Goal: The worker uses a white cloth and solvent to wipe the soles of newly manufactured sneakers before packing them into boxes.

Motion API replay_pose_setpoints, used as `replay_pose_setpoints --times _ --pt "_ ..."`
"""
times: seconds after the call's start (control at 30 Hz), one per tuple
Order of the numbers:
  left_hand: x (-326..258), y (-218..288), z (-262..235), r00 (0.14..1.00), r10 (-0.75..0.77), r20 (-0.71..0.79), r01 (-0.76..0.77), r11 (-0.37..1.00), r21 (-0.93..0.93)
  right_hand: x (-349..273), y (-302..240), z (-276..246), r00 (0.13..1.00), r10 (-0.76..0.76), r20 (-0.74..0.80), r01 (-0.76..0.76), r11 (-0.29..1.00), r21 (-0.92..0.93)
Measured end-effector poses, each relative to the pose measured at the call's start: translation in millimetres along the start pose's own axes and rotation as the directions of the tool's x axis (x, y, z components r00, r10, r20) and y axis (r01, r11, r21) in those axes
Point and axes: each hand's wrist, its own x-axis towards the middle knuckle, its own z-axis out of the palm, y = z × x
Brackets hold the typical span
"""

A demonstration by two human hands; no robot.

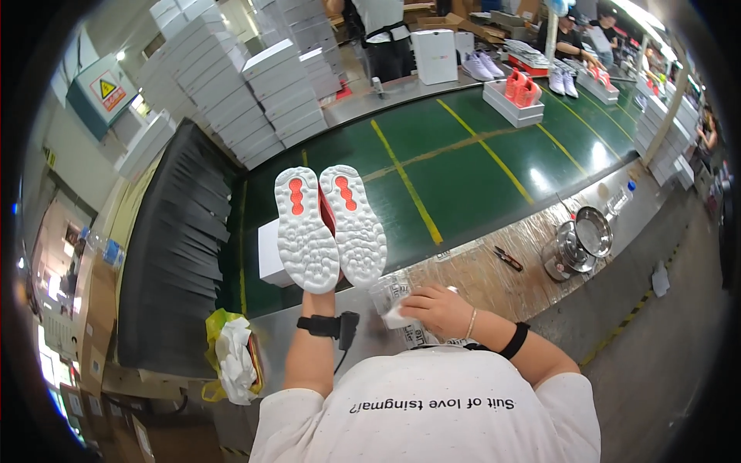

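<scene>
A pair of sneakers (332, 231) is held up with the white bumpy soles and coral inserts facing me. My left hand (319, 301) grips them from behind; its fingers are hidden by the shoes and only the wrist shows. My right hand (438, 310) is closed on a white wad (397, 315), cloth or paper, I cannot tell which. It rests at the bench edge over a printed clear plastic sheet (417, 335). Behind the shoes, a white box (272, 253) is partly covered.
A green conveyor belt (463, 170) runs ahead, carrying an open box of coral sneakers (513, 108). Snips (508, 258), steel bowls (575, 243) and a bottle (620, 199) sit on the right of the bench. Shoebox stacks (224, 85) and a black strip curtain (177, 255) flank the left.
</scene>
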Motion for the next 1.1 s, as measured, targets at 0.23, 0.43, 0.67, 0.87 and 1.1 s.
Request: replay_pose_setpoints --times 0.23,0.43,0.67,0.87,1.1 --pt "8.2 -13.7 104.2 0.917 0.393 0.071 0.105 -0.408 0.907 -55.6 31.6 -3.8 0.848 0.492 -0.198 -0.487 0.870 0.072" --pt "22.9 17.5 166.3 0.883 0.263 0.388 0.364 -0.906 -0.215 -72.2 19.7 7.1 0.715 0.670 -0.202 -0.664 0.740 0.104" --pt "34.7 89.0 173.7 0.869 0.494 -0.018 0.428 -0.770 -0.473 -62.3 5.3 13.5 0.670 0.708 -0.224 -0.716 0.696 0.054" --pt "8.8 145.6 196.0 0.909 0.412 -0.063 0.240 -0.640 -0.730 -71.4 25.3 -24.0 0.668 0.672 -0.319 -0.707 0.707 0.011" --pt "-88.2 133.0 120.8 0.794 0.030 0.607 0.547 -0.471 -0.692 -112.2 30.9 -173.6 0.514 0.384 -0.767 -0.824 0.468 -0.319"
